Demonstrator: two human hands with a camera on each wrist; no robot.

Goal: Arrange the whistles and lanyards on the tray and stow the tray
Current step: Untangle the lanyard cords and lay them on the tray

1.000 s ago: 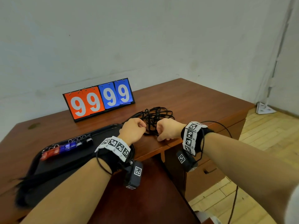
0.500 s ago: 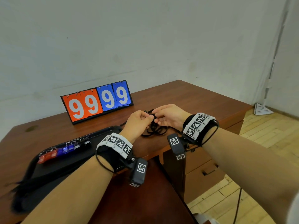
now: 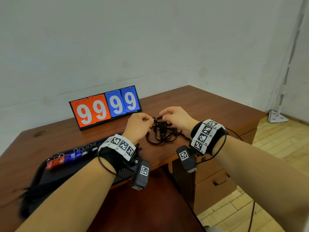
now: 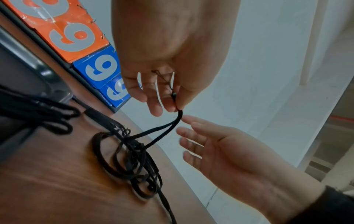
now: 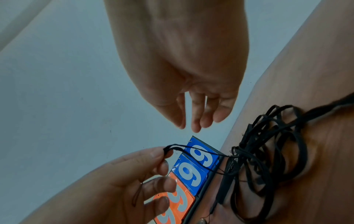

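A tangle of black lanyards (image 3: 162,133) lies on the brown desk between my hands. My left hand (image 3: 150,121) pinches one cord end between thumb and forefinger and holds it lifted off the pile; the left wrist view shows that pinch on the lanyard (image 4: 178,115), the right wrist view shows it from the other side (image 5: 166,150). My right hand (image 3: 163,114) hovers just right of that cord with fingers (image 5: 191,121) relaxed, holding nothing. A black tray (image 3: 55,171) at the left carries a row of red, blue and black whistles (image 3: 66,159) and more lanyards (image 4: 38,112).
A flip scoreboard (image 3: 105,107) reading 99 99 stands at the back of the desk (image 3: 209,111), close behind my hands. Desk drawers (image 3: 217,181) are below on the right. A wall stands behind, wooden floor to the right.
Both hands rose from the tangle and met at one cord end. My right hand has since let go and opened, while the left keeps the end pinched and lifted.
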